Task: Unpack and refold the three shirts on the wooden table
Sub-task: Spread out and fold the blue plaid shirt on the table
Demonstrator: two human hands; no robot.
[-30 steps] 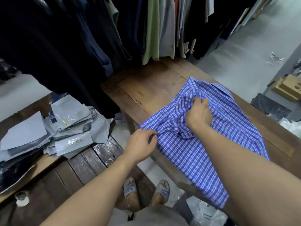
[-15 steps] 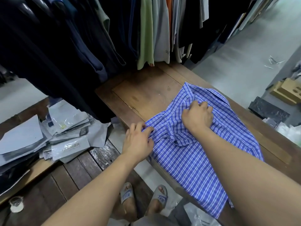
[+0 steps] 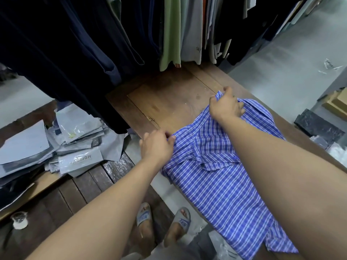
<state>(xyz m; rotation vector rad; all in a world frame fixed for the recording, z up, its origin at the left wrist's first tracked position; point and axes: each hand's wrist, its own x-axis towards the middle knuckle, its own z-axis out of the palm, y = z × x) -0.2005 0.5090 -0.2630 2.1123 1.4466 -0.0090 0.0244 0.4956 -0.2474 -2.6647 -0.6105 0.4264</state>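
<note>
Blue checked shirt [image 3: 221, 177] is spread on the wooden bench [image 3: 169, 102], w/ its hem draped over the near edge. Shirt's L corner, at the bench's L edge, is pinched by the left hand [image 3: 156, 147]. Collar end, farther in, is gripped by the right hand [image 3: 226, 105], fingers curled into fabric. Grey mailer bags [image 3: 56, 147] are piled beyond the L edge, lower down.
</note>
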